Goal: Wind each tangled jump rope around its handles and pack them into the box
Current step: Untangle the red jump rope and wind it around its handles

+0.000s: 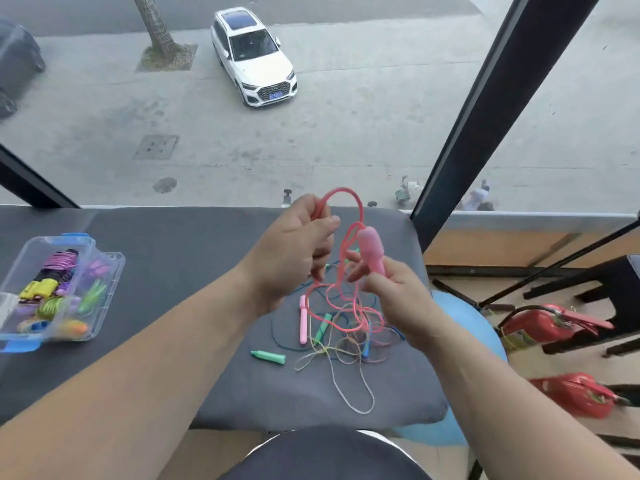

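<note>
My right hand [388, 289] grips a pink jump-rope handle [371, 249], held upright above the table. My left hand [294, 247] pinches the pink rope [346, 194], which arches in a loop between both hands and trails down into a tangle [346, 327] of pink, blue and multicoloured ropes on the dark grey table [173, 258]. A second pink handle [303, 323] and green handles [268, 356] lie in that tangle. A clear plastic box [104, 292] with blue clips sits at the left, holding several wound ropes.
The table ends at a large window looking down on a street. A blue ball [485, 334] sits beyond the table's right edge, with red fire extinguishers [540, 323] and black chair legs on the floor further right.
</note>
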The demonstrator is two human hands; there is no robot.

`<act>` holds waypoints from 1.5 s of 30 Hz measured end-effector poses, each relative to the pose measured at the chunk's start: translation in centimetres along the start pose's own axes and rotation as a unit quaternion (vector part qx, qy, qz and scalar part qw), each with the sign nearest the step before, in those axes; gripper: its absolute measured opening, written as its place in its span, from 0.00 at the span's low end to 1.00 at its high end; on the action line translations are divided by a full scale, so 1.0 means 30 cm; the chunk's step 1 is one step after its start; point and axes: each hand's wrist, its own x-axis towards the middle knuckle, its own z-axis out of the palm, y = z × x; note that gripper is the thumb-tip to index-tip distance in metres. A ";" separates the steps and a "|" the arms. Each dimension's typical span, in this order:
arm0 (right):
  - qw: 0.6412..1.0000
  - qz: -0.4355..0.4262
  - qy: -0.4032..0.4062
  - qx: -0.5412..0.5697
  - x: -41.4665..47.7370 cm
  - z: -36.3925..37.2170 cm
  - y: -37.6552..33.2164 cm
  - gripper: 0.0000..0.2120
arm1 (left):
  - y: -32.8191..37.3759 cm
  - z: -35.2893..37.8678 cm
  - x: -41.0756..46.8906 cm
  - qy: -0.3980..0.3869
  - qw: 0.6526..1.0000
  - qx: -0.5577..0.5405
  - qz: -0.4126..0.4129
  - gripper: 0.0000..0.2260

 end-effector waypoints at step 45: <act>0.959 -0.023 0.134 0.249 0.001 -0.082 -0.242 0.15 | -0.320 -0.156 -0.052 0.201 0.874 0.443 -0.001 0.09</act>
